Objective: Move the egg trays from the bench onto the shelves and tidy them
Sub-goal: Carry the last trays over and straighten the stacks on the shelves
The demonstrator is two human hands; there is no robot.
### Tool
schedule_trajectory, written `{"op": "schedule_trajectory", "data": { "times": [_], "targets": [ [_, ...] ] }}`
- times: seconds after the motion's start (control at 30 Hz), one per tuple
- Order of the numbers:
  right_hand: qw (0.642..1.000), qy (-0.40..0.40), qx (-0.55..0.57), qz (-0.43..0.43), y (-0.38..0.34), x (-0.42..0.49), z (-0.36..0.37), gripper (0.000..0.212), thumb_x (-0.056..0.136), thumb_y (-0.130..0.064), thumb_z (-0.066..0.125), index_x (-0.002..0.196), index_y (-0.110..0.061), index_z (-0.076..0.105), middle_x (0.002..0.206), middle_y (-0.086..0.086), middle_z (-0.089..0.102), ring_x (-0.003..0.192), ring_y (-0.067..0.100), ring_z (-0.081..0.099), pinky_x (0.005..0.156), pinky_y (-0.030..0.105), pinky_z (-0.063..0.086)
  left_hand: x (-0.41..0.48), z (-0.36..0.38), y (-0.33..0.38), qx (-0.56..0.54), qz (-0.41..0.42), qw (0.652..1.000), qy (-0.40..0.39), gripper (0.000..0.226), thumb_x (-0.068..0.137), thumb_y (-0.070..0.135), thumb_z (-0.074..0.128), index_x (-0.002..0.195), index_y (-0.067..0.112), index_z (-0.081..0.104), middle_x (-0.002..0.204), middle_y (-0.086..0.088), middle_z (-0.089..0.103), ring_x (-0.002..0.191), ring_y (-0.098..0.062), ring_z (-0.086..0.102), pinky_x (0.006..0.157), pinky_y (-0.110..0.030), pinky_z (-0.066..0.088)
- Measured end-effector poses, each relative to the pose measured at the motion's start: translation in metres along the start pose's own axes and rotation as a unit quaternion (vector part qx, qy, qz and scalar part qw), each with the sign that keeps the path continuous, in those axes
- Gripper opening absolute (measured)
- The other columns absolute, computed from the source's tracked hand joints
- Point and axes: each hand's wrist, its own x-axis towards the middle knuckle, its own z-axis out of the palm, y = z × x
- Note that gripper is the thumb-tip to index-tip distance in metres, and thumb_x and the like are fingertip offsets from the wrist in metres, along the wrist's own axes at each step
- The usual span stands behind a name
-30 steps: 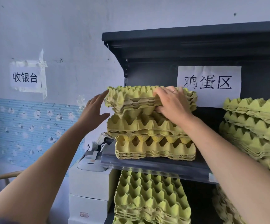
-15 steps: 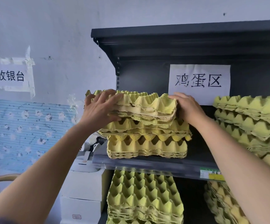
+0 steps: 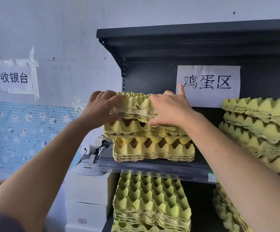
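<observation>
Far left on the wall: white taped paper sign. Next, left hand grips the left end of the top bundle of yellow-green pulp egg trays, fingers over, thumb under. Same grip for right hand (fingers spread). Bundle sits atop the lower tray stack on the dark metal shelf. Second tray stack stands apart, far right.

The egg trays at centre are moulded paper pulp, matt and rough, with ragged edges. The shelf looks like dark, matt painted metal, its front strip clear glossy plastic. The sign at upper right is smooth white paper.
</observation>
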Motion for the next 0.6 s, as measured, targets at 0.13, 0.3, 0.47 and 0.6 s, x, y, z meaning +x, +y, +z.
{"op": "schedule_trajectory", "data": {
  "times": [0.13,0.3,0.47,0.6],
  "targets": [
    [0.999,0.037,0.024,0.020,0.023,0.000,-0.001,0.060,0.077,-0.054,0.065,0.122,-0.021,0.045,0.115,-0.006,0.059,0.122,0.025,0.045,0.111,0.065,0.006,0.004,0.000,0.014,-0.007,0.007,0.999,0.045,0.064,0.074,0.040,0.074,0.131,0.024,0.052,0.122,-0.008,0.053,0.116,-0.032,0.044,0.106,-0.044,0.020],
    [0.996,0.026,0.073,0.037,0.057,-0.005,0.018,0.071,0.076,-0.048,0.071,0.135,-0.026,0.037,0.132,-0.005,0.054,0.132,0.022,0.036,0.114,0.058,0.007,0.011,0.009,0.046,0.038,0.012,0.999,0.031,0.064,0.077,0.056,0.063,0.134,0.032,0.045,0.128,0.000,0.046,0.118,-0.024,0.040,0.100,-0.040,0.023],
    [0.989,-0.032,0.138,0.032,0.064,-0.017,0.055,0.082,0.080,-0.051,0.066,0.146,-0.034,0.021,0.152,-0.004,0.034,0.139,0.023,0.028,0.115,0.050,0.016,0.004,0.031,0.053,0.046,0.011,0.998,-0.032,0.068,0.079,0.059,0.058,0.139,0.036,0.035,0.137,0.004,0.038,0.127,-0.019,0.032,0.100,-0.042,0.026],
    [0.993,-0.032,0.109,0.032,0.053,-0.018,0.060,0.092,0.075,-0.072,0.054,0.148,-0.035,0.011,0.156,-0.002,0.021,0.144,0.024,0.015,0.114,0.060,0.003,-0.006,0.035,0.051,0.076,0.015,0.996,-0.046,0.089,0.067,0.078,0.048,0.141,0.031,0.033,0.140,-0.002,0.037,0.130,-0.026,0.031,0.100,-0.047,0.030]
  ]
}}
